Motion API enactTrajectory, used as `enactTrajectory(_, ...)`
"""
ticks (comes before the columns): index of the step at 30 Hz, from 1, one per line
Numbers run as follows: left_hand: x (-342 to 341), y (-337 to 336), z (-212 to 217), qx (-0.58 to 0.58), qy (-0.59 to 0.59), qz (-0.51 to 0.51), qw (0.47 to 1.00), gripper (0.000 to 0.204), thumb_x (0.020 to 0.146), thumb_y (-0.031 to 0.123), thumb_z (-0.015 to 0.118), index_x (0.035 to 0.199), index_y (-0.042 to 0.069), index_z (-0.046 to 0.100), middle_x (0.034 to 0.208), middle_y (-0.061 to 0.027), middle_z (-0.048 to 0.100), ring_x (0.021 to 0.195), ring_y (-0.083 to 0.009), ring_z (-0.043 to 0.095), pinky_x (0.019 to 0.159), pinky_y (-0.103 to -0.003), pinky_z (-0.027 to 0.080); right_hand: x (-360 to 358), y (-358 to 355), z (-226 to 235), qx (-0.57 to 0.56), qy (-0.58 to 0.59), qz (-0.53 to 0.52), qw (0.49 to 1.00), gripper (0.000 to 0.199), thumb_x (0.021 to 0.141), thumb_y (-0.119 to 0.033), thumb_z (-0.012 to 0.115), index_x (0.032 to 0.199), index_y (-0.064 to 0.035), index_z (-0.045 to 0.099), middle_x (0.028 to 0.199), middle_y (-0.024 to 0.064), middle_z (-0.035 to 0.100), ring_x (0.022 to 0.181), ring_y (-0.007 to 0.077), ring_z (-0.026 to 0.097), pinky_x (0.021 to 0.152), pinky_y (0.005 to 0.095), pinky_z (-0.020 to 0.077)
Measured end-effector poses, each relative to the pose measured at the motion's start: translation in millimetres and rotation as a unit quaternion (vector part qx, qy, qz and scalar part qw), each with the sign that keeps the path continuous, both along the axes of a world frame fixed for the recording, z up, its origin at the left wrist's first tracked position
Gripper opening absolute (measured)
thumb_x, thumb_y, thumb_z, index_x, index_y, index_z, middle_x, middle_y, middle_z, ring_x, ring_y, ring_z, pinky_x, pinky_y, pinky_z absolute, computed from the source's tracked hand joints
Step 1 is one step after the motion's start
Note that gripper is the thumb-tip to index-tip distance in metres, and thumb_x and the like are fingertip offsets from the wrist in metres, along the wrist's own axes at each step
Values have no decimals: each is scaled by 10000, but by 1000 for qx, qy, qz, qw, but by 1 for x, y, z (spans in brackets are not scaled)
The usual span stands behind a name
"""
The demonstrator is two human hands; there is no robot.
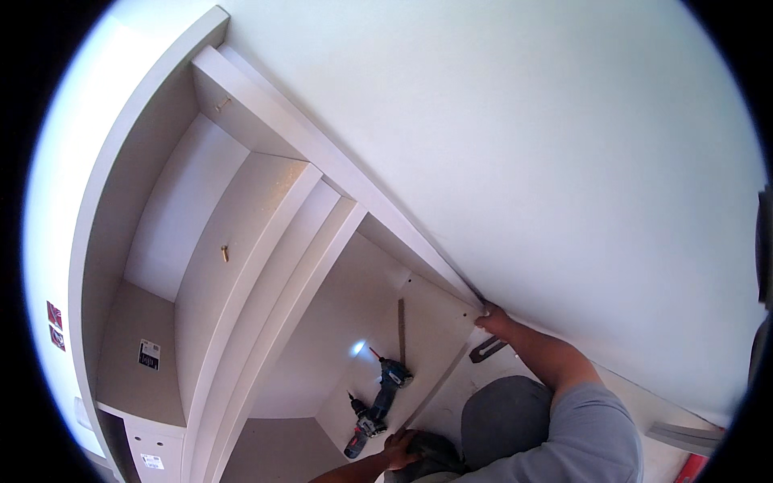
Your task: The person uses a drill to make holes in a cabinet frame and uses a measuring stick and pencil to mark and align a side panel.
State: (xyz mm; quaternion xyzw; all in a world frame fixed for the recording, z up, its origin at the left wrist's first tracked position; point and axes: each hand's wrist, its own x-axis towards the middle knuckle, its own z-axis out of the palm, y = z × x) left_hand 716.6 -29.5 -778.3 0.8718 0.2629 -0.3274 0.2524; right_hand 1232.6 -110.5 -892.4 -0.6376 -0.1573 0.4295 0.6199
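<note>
My right hand (496, 324) is at the cabinet's lower corner beside the wall, its fingers bent around the edge. A thin dark piece shows at the fingertips, too small to name. Lower down, my left hand (398, 452) lies near the cabinet panel's edge, against a dark rounded shape; its fingers are partly hidden. Inside the pale cabinet (282, 322) lie two cordless power tools, apart from both hands. One is a driver (393, 375) with a red-tipped bit, the other a drill (366, 425) with a dark bit. A bright light spot falls near the red tip.
A brown strip (401, 332) lies by the driver. Near my right hand is a dark slotted piece (488, 349). Brass-coloured fittings (225, 253) stick out of the upper panels. The white wall (523, 145) runs along the cabinet. A red object (691, 467) is at lower right.
</note>
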Motion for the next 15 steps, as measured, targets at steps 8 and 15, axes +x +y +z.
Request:
enactTrajectory(8, 9, 4, 6, -37, -7, -13, 999, 947, 806, 674, 712, 1574, 236, 372, 1605, -172, 323, 1496, -434, 281, 1222, -547, 234, -1, -1, 64, 24, -57, 4, 998, 777, 777, -151, 795, 1469, -16, 466, 1192, 159, 663, 913, 234, 661, 702, 365, 550)
enactTrajectory(15, 1, 0, 3, 3, -1, -26, 1000, 950, 815, 720, 672, 1555, 185, 408, 1624, -188, 302, 1521, -414, 254, 1233, -537, 216, -6, -5, 177, 39, -151, 17, 988, 823, 802, -186, 759, 1524, 7, 412, 1390, 231, 586, 1197, 331, 609, 1003, 392, 498)
